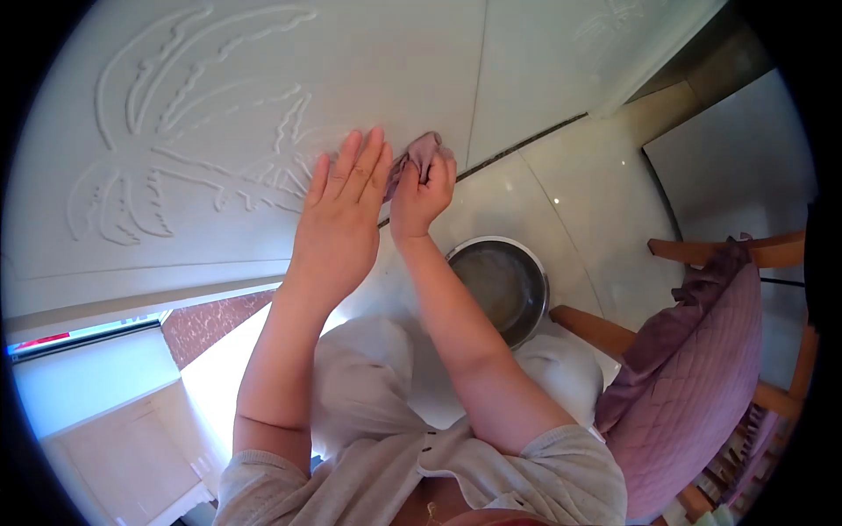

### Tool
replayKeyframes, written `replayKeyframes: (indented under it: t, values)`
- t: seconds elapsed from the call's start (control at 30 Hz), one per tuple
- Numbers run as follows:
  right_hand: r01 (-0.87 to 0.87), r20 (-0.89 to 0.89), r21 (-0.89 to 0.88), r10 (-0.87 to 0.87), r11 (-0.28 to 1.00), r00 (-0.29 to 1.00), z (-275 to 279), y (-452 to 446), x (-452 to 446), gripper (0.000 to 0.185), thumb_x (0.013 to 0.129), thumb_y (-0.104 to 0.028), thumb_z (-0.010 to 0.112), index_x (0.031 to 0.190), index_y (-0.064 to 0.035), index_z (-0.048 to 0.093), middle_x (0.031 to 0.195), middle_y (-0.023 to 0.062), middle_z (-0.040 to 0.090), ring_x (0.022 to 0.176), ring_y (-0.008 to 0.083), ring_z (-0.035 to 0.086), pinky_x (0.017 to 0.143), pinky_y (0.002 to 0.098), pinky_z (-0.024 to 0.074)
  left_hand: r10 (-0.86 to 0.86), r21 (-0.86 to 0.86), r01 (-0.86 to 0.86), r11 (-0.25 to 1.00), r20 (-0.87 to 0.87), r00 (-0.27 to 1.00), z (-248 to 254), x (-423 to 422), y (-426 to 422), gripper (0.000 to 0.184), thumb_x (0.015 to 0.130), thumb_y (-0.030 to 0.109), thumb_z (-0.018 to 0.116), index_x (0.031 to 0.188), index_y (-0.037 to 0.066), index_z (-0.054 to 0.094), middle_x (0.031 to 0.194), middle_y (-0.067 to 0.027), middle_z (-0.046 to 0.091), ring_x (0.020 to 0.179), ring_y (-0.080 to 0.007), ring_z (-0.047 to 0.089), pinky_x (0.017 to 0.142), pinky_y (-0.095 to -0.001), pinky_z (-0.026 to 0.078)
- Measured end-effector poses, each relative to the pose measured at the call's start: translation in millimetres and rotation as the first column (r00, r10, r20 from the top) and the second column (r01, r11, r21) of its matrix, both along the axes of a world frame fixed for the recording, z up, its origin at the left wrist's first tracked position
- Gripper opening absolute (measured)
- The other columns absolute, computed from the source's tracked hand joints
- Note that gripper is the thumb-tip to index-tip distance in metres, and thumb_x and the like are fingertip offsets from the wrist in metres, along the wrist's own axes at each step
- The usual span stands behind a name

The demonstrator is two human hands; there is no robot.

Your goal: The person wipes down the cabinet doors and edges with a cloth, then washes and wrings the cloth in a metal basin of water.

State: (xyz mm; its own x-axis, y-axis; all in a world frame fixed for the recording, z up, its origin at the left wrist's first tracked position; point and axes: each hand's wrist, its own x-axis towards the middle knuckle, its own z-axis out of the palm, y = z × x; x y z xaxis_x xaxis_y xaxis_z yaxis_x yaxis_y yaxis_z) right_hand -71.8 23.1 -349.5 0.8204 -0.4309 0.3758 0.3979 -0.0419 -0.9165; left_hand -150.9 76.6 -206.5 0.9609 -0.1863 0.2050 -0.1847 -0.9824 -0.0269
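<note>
My left hand (342, 215) lies flat against a white wall panel (377, 70), its fingers stretched out and pointing up. Close beside it, my right hand (423, 200) is closed around a bunched mauve cloth (424, 151), which touches the panel near its lower edge. Part of the cloth is hidden behind my fingers. Raised palm-tree relief (175, 167) runs across the panel to the left of my hands. Below my right hand, a round metal basin (500, 289) stands on the floor with what looks like cloudy water in it; my forearm covers its left side.
At the right stands a wooden chair with a quilted mauve cushion (693, 394), one leg (592, 331) reaching toward the basin. Pale glossy tiles (561, 202) cover the floor. A light cabinet (123, 438) is at lower left. A grey panel (728, 149) rises at upper right.
</note>
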Motion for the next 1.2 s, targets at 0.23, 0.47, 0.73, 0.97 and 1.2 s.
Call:
replayKeyframes:
  t: [0.23, 0.47, 0.73, 0.97, 1.2]
  values:
    - [-0.063, 0.042, -0.025, 0.064, 0.998, 0.997, 52.4, -1.6, 5.3, 0.019, 0.075, 0.004, 0.06, 0.094, 0.0027, 0.058, 0.098, 0.0154, 0.056, 0.092, 0.0309, 0.056, 0.079, 0.0354, 0.0472, -0.003, -0.127, -0.003, 0.992, -0.045, 0.999, 21.0, -8.9, 0.1, 0.066, 0.075, -0.011, 0.046, 0.14, 0.001, 0.038, 0.149, -0.0137, 0.033, 0.14, -0.0318, 0.028, 0.114, -0.0471, 0.022]
    - [0.056, 0.395, -0.165, 0.014, 0.985, 0.919, 107.4, 0.1, 13.1, 0.025, 0.076, 0.003, 0.067, 0.101, 0.0021, 0.065, 0.087, 0.0113, 0.054, 0.076, 0.0259, 0.056, 0.065, 0.0318, 0.048, 0.01, -0.379, 0.064, 0.923, 0.19, 0.982, 37.3, -5.3, 2.9, 0.064, 0.066, -0.014, 0.044, 0.129, -0.002, 0.051, 0.137, -0.0187, 0.048, 0.125, -0.0349, 0.047, 0.102, -0.0425, 0.04]
    - [0.095, 0.471, -0.193, 0.007, 0.977, 0.882, 47.8, 8.0, 9.9, 0.026, 0.08, 0.004, 0.065, 0.106, 0.0041, 0.065, 0.087, 0.0135, 0.054, 0.075, 0.022, 0.056, 0.061, 0.0292, 0.0478, -0.012, -0.381, 0.095, 0.92, 0.214, 0.977, 25.0, 0.9, 2.4, 0.061, 0.065, -0.015, 0.043, 0.123, -0.001, 0.055, 0.131, -0.0151, 0.053, 0.121, -0.0337, 0.05, 0.099, -0.0404, 0.043]
    - [-0.018, 0.202, -0.107, 0.039, 0.994, 0.979, -34.1, 5.0, 8.1, 0.024, 0.085, 0.007, 0.055, 0.108, 0.0043, 0.061, 0.103, 0.0164, 0.053, 0.094, 0.0294, 0.057, 0.081, 0.033, 0.0477, -0.006, -0.354, 0.076, 0.932, 0.196, 0.981, 21.5, -2.8, 0.1, 0.065, 0.066, -0.016, 0.042, 0.127, 0.002, 0.053, 0.134, -0.0125, 0.052, 0.125, -0.0312, 0.047, 0.103, -0.0392, 0.04]
    - [0.095, -0.215, 0.066, -0.079, 0.993, 0.973, -76.1, 2.1, 6.2, 0.028, 0.085, 0.0, 0.056, 0.112, 0.0047, 0.06, 0.118, 0.0176, 0.049, 0.11, 0.0311, 0.051, 0.093, 0.0355, 0.0428, -0.014, -0.354, 0.077, 0.932, 0.18, 0.984, 20.8, -6.8, 0.1, 0.066, 0.066, -0.016, 0.042, 0.128, 0.003, 0.053, 0.134, -0.0126, 0.051, 0.126, -0.0315, 0.046, 0.104, -0.0397, 0.039]
